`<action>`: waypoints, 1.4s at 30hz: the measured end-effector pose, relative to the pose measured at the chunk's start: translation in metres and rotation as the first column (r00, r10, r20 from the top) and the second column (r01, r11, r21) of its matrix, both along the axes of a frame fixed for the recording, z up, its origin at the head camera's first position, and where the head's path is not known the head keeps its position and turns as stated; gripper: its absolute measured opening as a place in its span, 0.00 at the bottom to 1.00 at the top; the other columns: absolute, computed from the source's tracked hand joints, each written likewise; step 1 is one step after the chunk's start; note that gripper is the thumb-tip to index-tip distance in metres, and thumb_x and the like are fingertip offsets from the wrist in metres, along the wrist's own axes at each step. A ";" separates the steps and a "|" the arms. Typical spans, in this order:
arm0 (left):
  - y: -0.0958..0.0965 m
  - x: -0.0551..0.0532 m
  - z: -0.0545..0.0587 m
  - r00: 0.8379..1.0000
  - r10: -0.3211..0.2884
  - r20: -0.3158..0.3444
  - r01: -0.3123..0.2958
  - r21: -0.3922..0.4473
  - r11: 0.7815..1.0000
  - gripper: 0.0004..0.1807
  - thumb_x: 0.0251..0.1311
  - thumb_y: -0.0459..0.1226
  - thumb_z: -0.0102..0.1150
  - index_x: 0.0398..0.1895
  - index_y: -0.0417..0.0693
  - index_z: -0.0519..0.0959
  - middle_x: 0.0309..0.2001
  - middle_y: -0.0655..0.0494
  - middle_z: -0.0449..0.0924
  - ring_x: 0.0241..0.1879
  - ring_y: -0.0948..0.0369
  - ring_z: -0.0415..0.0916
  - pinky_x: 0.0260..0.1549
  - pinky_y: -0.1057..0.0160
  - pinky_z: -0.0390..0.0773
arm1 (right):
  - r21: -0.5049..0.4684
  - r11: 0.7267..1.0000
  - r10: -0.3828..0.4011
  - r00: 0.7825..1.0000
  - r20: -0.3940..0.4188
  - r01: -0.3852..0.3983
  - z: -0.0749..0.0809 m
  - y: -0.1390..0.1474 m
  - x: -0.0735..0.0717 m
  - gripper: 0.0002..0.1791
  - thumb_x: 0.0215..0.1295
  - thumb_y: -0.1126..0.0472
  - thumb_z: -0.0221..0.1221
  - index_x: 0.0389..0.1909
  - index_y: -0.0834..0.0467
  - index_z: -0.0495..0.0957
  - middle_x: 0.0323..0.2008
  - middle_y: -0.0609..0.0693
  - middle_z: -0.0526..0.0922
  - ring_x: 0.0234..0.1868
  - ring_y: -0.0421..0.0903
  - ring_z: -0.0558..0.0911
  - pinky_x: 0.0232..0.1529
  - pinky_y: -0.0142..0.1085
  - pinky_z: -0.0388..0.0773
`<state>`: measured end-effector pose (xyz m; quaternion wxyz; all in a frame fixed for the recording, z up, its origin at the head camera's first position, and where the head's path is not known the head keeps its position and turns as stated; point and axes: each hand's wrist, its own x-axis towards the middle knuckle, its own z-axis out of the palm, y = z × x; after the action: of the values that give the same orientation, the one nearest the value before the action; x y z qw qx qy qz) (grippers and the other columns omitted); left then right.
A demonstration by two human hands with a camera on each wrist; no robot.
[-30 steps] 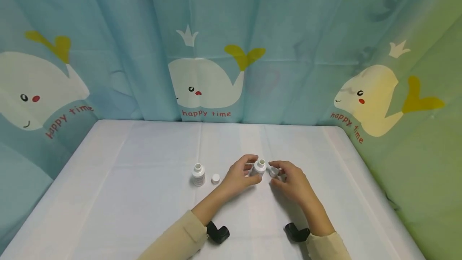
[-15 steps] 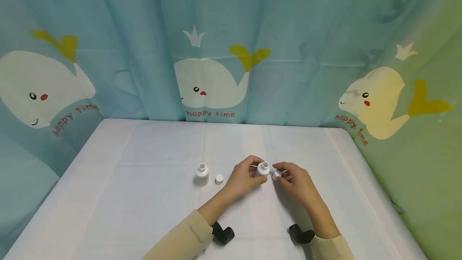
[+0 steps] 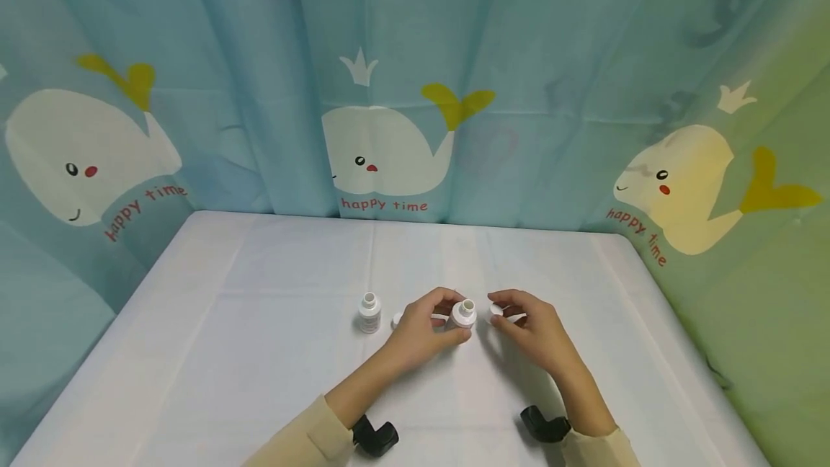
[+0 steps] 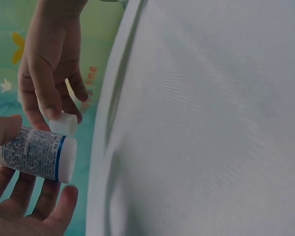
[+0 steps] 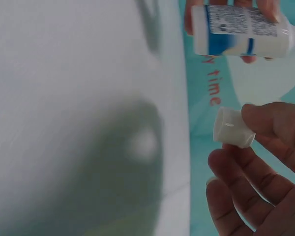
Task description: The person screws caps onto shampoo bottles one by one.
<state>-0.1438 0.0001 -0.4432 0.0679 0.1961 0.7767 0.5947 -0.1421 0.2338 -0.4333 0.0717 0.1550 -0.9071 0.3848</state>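
My left hand [image 3: 421,326] grips a small white pill bottle [image 3: 463,314] between thumb and fingers, its uncapped mouth tipped up toward the head camera. In the left wrist view the bottle [image 4: 37,153] shows a printed label with a blue band. My right hand [image 3: 534,326] pinches a white bottle cap [image 3: 496,310] between thumb and fingertips, a short gap to the right of the bottle. The right wrist view shows the cap [image 5: 232,129] apart from the bottle [image 5: 246,32]. Both hands are held above the white table.
A second white bottle [image 3: 369,313], also uncapped, stands upright on the table [image 3: 272,352] to the left. Beside it lies another white cap [image 3: 397,320], partly hidden behind my left hand. Black wrist mounts [image 3: 376,438] hang under both forearms. A whale-print curtain [image 3: 538,34] borders the table's back and sides.
The left hand has drawn the bottle slightly left, away from the right hand, and now partly covers the loose cap. The right hand still holds its cap. The head view has shifted a little.
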 end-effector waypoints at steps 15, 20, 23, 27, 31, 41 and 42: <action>-0.022 0.011 0.017 1.000 -0.024 0.006 0.024 0.059 0.998 0.25 0.57 0.40 0.72 0.57 0.57 0.75 0.53 0.63 0.79 0.52 0.61 0.78 0.52 0.62 0.79 | -0.136 0.988 0.064 0.995 -0.070 -0.073 0.036 -0.011 0.016 0.16 0.62 0.61 0.69 0.50 0.46 0.82 0.47 0.40 0.85 0.42 0.38 0.84 0.40 0.34 0.82; -0.026 0.015 0.021 0.999 -0.038 -0.004 0.038 0.039 0.999 0.25 0.56 0.41 0.72 0.57 0.58 0.76 0.52 0.66 0.79 0.52 0.62 0.78 0.52 0.62 0.80 | -0.172 0.976 0.117 0.986 -0.119 -0.136 0.048 -0.018 0.022 0.16 0.61 0.64 0.69 0.49 0.48 0.82 0.47 0.45 0.86 0.41 0.39 0.84 0.39 0.33 0.82; -0.029 0.020 0.023 0.998 -0.059 -0.008 0.059 0.027 0.998 0.25 0.56 0.41 0.73 0.56 0.58 0.76 0.52 0.66 0.79 0.51 0.61 0.78 0.51 0.63 0.80 | -0.200 0.963 0.157 0.978 -0.138 -0.183 0.053 -0.021 0.025 0.16 0.61 0.66 0.68 0.49 0.49 0.82 0.46 0.48 0.86 0.41 0.39 0.83 0.39 0.33 0.83; -0.032 0.026 0.028 0.995 -0.099 -0.011 0.099 0.024 0.995 0.24 0.57 0.40 0.72 0.56 0.56 0.76 0.51 0.65 0.79 0.52 0.58 0.78 0.50 0.65 0.80 | -0.235 0.945 0.194 0.968 -0.157 -0.227 0.059 -0.023 0.029 0.16 0.60 0.70 0.67 0.47 0.52 0.82 0.46 0.47 0.86 0.41 0.40 0.84 0.37 0.33 0.82; -0.034 0.029 0.030 0.993 -0.120 -0.010 0.121 0.024 0.992 0.24 0.58 0.42 0.71 0.57 0.57 0.76 0.51 0.65 0.79 0.52 0.56 0.78 0.50 0.64 0.80 | -0.268 0.933 0.203 0.967 -0.155 -0.239 0.063 -0.024 0.032 0.15 0.60 0.72 0.67 0.46 0.57 0.83 0.45 0.48 0.86 0.41 0.40 0.84 0.37 0.33 0.82; -0.037 0.035 0.028 0.992 -0.126 -0.005 0.126 -0.023 0.992 0.21 0.57 0.41 0.72 0.53 0.61 0.77 0.49 0.67 0.80 0.50 0.60 0.77 0.45 0.63 0.82 | -0.360 0.859 0.317 0.930 -0.186 -0.365 0.063 -0.032 0.039 0.18 0.59 0.78 0.63 0.49 0.61 0.80 0.43 0.53 0.84 0.43 0.46 0.84 0.41 0.35 0.84; -0.037 0.035 0.029 0.992 -0.126 -0.006 0.126 -0.025 0.992 0.21 0.57 0.41 0.72 0.53 0.61 0.77 0.49 0.67 0.80 0.50 0.60 0.77 0.45 0.63 0.82 | -0.359 0.853 0.329 0.924 -0.195 -0.379 0.063 -0.033 0.040 0.18 0.59 0.79 0.63 0.49 0.62 0.80 0.43 0.53 0.84 0.43 0.46 0.84 0.42 0.35 0.84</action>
<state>-0.1083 -0.0370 -0.4147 0.1046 0.2462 0.7704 0.5787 -0.1025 0.2006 -0.3699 0.0860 0.3261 -0.7616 0.5534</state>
